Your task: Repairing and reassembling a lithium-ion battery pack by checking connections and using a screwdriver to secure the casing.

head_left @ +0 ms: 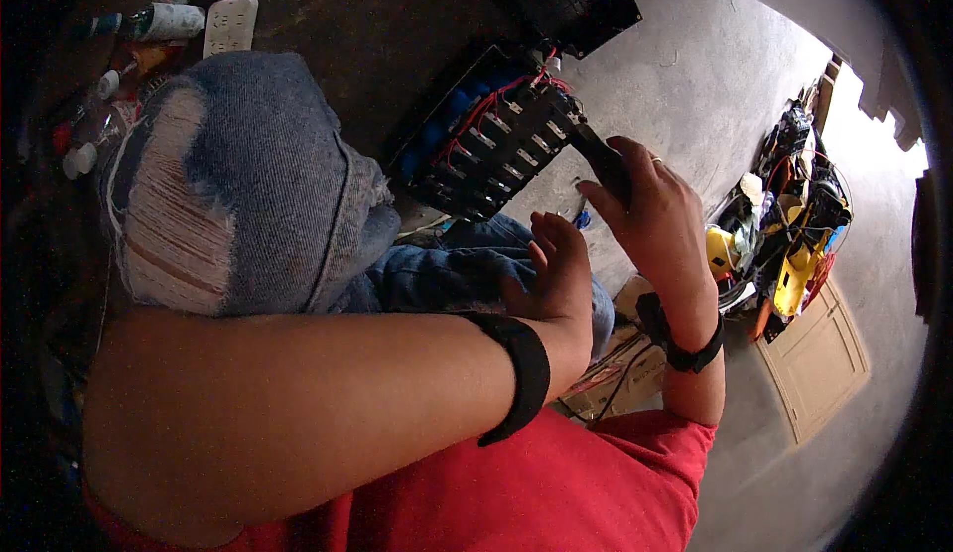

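A black box-like device lies tilted beside my knee, with rows of metal tabs on its face. Red wires run along its upper side, and something blue shows inside. My right hand grips a dark-handled tool, whose tip meets the device's right edge; its exact kind cannot be made out. Just below the device, my left hand hovers with fingers apart and slightly bent, and nothing visible in them. Black bands circle both wrists.
A black case part lies beyond the device. Bottles and a white plastic piece stand at the upper left. To the right are a heap of tools and cables and a tan panel. Cardboard lies near my right forearm.
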The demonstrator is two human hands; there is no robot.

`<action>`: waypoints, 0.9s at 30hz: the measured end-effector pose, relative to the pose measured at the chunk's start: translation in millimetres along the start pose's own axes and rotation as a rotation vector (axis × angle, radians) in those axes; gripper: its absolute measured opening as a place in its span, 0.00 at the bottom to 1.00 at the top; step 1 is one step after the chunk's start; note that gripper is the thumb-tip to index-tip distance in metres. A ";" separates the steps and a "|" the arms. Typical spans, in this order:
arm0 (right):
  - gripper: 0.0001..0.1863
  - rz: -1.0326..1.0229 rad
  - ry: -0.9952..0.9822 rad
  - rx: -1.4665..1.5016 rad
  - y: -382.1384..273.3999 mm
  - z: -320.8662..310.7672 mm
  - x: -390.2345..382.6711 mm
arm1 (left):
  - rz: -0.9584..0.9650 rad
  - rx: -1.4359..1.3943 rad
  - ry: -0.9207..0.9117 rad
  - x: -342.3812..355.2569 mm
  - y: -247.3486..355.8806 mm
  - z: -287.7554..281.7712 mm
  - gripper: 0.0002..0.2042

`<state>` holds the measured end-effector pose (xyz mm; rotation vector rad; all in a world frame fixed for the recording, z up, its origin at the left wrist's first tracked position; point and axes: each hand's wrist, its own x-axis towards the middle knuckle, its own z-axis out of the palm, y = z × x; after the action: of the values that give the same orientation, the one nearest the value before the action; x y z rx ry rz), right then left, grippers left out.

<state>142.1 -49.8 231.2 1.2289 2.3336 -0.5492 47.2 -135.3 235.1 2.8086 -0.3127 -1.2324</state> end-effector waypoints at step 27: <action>0.17 0.337 0.377 0.295 47.2 -1.6 -71.3 | -0.094 0.046 -0.128 24.6 39.8 2.4 0.24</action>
<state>217.4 -71.4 265.3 1.9661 2.3124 -0.5989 55.2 -179.2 221.1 2.8183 -0.2208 -1.4470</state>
